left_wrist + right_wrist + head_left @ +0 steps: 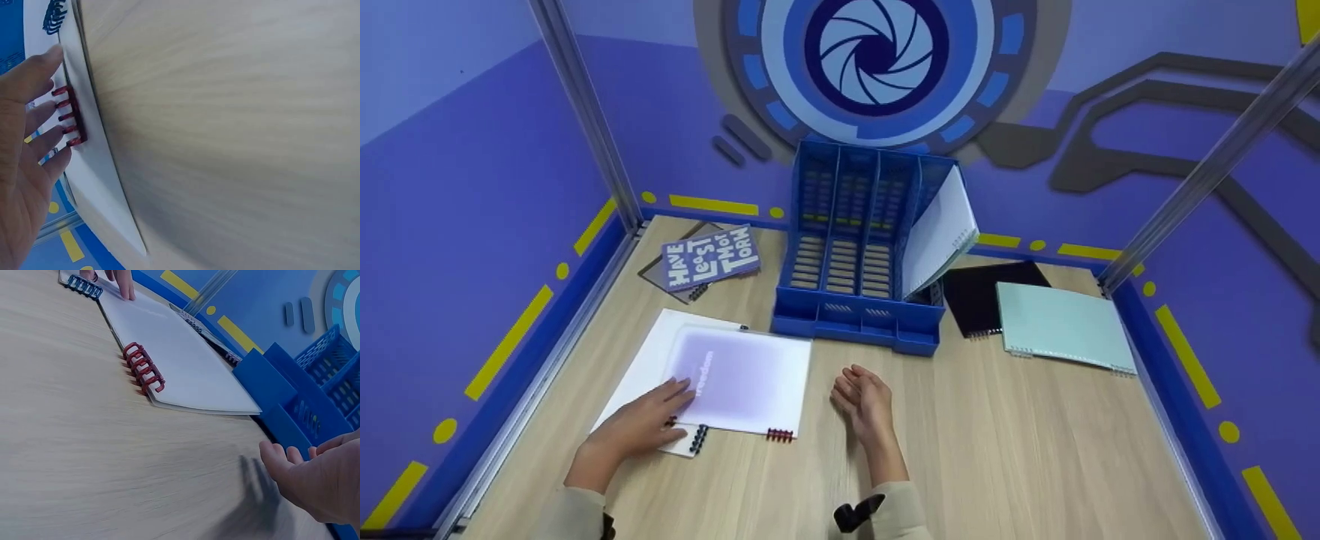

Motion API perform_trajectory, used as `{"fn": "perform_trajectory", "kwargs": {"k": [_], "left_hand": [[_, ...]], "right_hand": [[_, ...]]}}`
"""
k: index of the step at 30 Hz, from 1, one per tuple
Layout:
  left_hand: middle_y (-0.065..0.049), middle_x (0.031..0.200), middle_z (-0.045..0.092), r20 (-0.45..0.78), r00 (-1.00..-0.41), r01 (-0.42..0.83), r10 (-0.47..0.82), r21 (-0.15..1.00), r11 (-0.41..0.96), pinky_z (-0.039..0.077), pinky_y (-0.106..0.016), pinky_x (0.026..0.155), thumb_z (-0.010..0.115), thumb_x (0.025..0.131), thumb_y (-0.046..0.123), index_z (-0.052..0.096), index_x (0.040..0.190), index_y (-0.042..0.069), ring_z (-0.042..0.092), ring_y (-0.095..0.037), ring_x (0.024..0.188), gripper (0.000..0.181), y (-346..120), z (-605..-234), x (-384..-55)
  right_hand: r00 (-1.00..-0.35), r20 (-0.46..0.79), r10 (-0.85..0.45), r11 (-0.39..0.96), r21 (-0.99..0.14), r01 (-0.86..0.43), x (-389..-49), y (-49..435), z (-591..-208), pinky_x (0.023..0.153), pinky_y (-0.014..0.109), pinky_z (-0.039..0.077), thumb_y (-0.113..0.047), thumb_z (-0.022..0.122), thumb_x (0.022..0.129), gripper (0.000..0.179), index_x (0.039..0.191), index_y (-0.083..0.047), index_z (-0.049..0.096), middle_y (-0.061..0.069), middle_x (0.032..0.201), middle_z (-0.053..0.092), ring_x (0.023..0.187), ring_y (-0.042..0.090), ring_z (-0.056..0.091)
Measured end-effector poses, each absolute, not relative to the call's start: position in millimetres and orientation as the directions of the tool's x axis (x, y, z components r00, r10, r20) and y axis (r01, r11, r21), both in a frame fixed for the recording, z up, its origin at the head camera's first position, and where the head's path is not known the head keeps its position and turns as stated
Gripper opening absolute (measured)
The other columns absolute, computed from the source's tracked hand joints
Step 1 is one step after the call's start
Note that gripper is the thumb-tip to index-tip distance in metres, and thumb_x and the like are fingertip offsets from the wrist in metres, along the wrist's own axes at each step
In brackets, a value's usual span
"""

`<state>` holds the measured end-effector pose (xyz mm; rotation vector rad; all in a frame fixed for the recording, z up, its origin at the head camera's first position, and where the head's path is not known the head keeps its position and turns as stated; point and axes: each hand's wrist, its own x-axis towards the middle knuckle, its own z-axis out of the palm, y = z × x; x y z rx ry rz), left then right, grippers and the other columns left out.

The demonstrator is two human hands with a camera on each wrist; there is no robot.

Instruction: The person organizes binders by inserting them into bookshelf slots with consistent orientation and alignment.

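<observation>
My left hand (pixel 641 416) rests with extended fingers on the left part of a purple-and-white notebook (pixel 750 375). Red binding rings (pixel 143 368) line that notebook's near edge. Beneath it, a white notebook (pixel 649 356) with black rings (pixel 699 439) sticks out to the left and below. In the left wrist view the thumb and fingers (pixel 45 121) lie around the red rings. My right hand (pixel 866 401) holds nothing, its fingers loosely curled, just right of the purple-and-white notebook. In the right wrist view that hand (pixel 323 475) is partly cut off by the frame.
A blue file rack (pixel 840 300) stands at the back, a white-paged notebook (pixel 941 232) leaning in its rightmost slot. Right of it lie a black notebook (pixel 971 300) and a mint-green notebook (pixel 1065 326). At back left, a lettered notebook (pixel 711 259) overlaps a grey-brown one (pixel 656 279).
</observation>
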<state>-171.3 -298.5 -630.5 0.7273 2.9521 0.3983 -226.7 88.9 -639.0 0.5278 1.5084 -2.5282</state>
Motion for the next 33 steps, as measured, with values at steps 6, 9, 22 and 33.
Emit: {"fn": "perform_trajectory", "kwargs": {"k": [6, 9, 22, 33], "left_hand": [[-0.022, 0.146, 0.053, 0.088, -0.869, 0.494, 0.487, 0.214, 0.843, 0.044, -0.053, 0.106, 0.069, 0.096, 0.018, 0.054, 0.142, -0.003, 0.051, -0.042, 0.134, 0.053, -301, -634, -168], [-0.023, 0.140, 0.058, 0.122, -0.864, 0.503, 0.488, 0.214, 0.837, 0.047, -0.052, 0.102, 0.070, 0.094, 0.013, 0.056, 0.139, -0.004, 0.056, -0.042, 0.129, 0.050, -300, -638, -166], [-0.016, 0.109, 0.073, 0.313, -0.748, 0.628, 0.586, 0.047, 0.777, 0.058, -0.038, 0.061, 0.077, 0.082, 0.003, 0.067, 0.113, 0.001, 0.070, -0.031, 0.070, 0.032, -293, -649, -176], [-0.015, 0.108, 0.074, 0.368, -0.738, 0.620, 0.566, 0.037, 0.784, 0.060, -0.038, 0.067, 0.076, 0.081, 0.003, 0.071, 0.113, -0.001, 0.073, -0.030, 0.074, 0.033, -292, -652, -177]], "right_hand": [[-0.926, -0.378, 0.008, -0.491, -0.808, 0.326, -223, 85, -641, 0.106, 0.052, 0.045, -0.007, 0.031, 0.109, 0.044, 0.148, 0.013, 0.033, 0.036, 0.148, 0.041, 0.137, 0.046, 0.046], [-0.923, -0.384, -0.019, -0.476, -0.808, 0.346, -220, 83, -643, 0.107, 0.052, 0.044, -0.009, 0.031, 0.110, 0.045, 0.149, 0.013, 0.033, 0.036, 0.149, 0.041, 0.137, 0.045, 0.047], [-0.914, -0.393, -0.103, -0.479, -0.786, 0.391, -216, 78, -646, 0.109, 0.051, 0.042, -0.010, 0.033, 0.110, 0.049, 0.152, 0.015, 0.025, 0.038, 0.153, 0.034, 0.141, 0.044, 0.041], [-0.899, -0.407, -0.162, -0.392, -0.810, 0.437, -212, 71, -647, 0.105, 0.050, 0.047, 0.000, 0.037, 0.106, 0.045, 0.149, 0.012, 0.034, 0.034, 0.149, 0.043, 0.134, 0.040, 0.052]]}}
